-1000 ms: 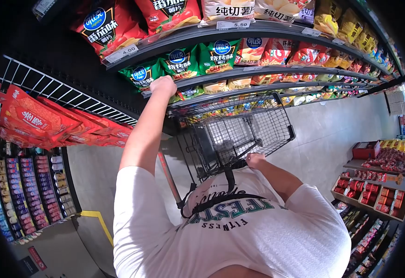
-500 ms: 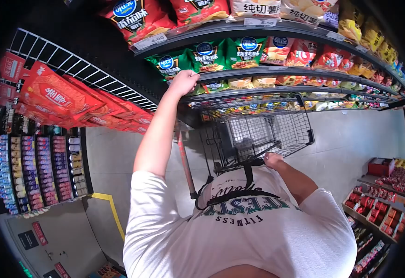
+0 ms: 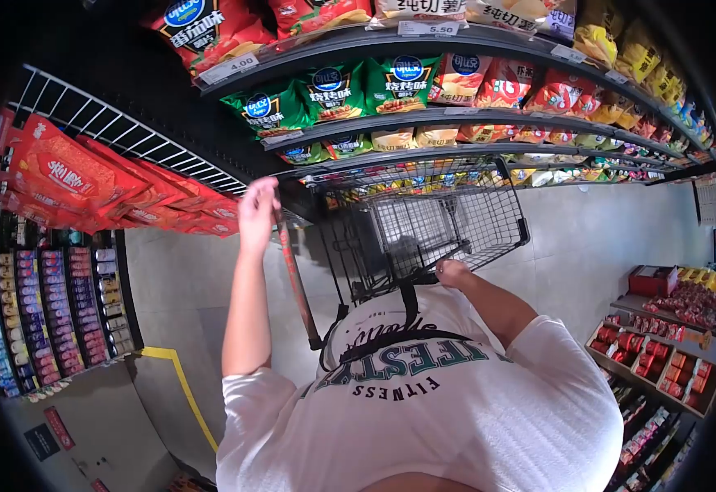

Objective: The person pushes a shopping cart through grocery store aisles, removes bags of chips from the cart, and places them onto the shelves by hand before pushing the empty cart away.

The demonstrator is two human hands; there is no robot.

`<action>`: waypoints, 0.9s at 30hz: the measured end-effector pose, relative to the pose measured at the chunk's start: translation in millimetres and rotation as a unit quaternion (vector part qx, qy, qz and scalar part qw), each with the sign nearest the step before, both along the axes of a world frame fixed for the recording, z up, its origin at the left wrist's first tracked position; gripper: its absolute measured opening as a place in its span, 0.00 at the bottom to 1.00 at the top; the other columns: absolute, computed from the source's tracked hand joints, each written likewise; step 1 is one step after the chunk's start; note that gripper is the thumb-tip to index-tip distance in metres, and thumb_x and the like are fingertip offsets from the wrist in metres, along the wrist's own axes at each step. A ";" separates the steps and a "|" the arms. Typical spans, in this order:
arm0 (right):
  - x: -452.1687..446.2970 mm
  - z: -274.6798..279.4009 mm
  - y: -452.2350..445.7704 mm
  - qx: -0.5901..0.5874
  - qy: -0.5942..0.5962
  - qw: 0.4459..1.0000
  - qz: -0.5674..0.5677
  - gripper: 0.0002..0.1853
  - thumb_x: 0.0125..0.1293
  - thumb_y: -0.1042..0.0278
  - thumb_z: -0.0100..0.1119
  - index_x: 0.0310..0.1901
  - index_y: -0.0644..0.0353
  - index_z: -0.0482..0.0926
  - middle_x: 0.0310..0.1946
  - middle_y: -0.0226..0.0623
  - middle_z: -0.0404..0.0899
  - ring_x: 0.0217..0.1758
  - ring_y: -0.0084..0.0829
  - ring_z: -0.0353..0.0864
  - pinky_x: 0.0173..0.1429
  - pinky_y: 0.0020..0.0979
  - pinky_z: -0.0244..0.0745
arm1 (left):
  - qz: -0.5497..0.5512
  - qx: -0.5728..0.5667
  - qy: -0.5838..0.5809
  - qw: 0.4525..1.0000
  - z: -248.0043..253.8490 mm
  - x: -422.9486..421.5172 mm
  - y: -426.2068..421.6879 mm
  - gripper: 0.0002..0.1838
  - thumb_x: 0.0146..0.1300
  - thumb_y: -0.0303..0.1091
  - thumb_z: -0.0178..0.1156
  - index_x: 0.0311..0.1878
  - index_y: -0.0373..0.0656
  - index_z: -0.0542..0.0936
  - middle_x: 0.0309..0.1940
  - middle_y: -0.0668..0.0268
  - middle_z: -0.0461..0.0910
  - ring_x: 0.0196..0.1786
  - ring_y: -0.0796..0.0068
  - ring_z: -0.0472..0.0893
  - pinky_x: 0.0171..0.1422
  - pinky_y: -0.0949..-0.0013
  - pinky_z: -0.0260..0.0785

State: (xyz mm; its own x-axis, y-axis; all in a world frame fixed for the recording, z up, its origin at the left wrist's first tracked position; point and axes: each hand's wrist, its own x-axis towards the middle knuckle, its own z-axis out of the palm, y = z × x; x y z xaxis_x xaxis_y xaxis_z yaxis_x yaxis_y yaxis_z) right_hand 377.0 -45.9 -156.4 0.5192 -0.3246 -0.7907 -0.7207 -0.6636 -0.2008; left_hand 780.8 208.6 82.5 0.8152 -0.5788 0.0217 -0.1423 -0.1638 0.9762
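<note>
My left hand point(image 3: 258, 215) is at the far end of the orange-red handle point(image 3: 295, 283) of a black wire shopping cart point(image 3: 423, 225). Its fingers look curled around that end, slightly smeared. The cart stands sideways in front of me, its basket reaching to the right. My right hand point(image 3: 454, 273) is closed on the near rim of the basket. Ahead of my left hand, green chip bags point(image 3: 325, 92) stand upright on a shelf. To its left, red snack bags point(image 3: 79, 176) hang in a row from a white wire rack point(image 3: 128, 123).
Shelves point(image 3: 456, 115) of chip bags curve along the far side. Shelves of cans and bottles point(image 3: 46, 307) stand at left, above a grey door point(image 3: 87, 435). Boxes of red packets point(image 3: 661, 365) stand at right. Yellow tape point(image 3: 186, 385) marks the grey floor point(image 3: 177, 287).
My left hand has come away from the shelf by the green chip bags, back and left to the cart handle. My right hand stays on the basket rim. The view has shifted slightly.
</note>
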 end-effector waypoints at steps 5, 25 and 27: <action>5.1 -7.0 4.1 0.021 -0.015 1.000 0.004 0.20 0.71 0.50 0.48 0.51 0.53 0.84 0.53 0.44 0.85 0.60 0.45 0.82 0.63 0.46 0.76 | 0.070 0.148 -0.103 0.981 -61.7 -50.7 96.1 0.10 0.73 0.33 0.59 0.51 0.41 0.83 0.38 0.64 0.79 0.39 0.74 0.77 0.49 0.69 0.71; -9.7 -5.6 18.3 -0.046 -0.061 0.996 0.037 0.19 0.73 0.54 0.46 0.51 0.53 0.83 0.52 0.47 0.85 0.59 0.46 0.82 0.64 0.46 0.77 | 0.134 0.284 0.013 0.949 -140.7 -191.1 130.6 0.21 0.75 0.41 0.51 0.65 0.41 0.72 0.37 0.55 0.86 0.43 0.50 0.86 0.47 0.53 0.75; -8.3 -2.0 26.6 -0.052 -0.077 0.993 0.067 0.20 0.73 0.52 0.45 0.51 0.55 0.83 0.53 0.47 0.85 0.61 0.45 0.81 0.66 0.46 0.75 | 0.140 0.277 0.002 0.951 -137.7 -187.8 136.7 0.21 0.74 0.43 0.52 0.64 0.41 0.73 0.38 0.52 0.86 0.43 0.48 0.85 0.48 0.52 0.75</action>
State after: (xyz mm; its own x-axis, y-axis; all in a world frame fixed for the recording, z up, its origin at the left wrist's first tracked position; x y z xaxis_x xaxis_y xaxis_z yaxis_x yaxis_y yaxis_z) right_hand 368.7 -19.3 -158.4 0.6753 -0.3205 -0.6643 -0.5909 -0.7741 -0.2272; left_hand 593.0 345.3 -55.3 0.9383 -0.2608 -0.2271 -0.0137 -0.6843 0.7291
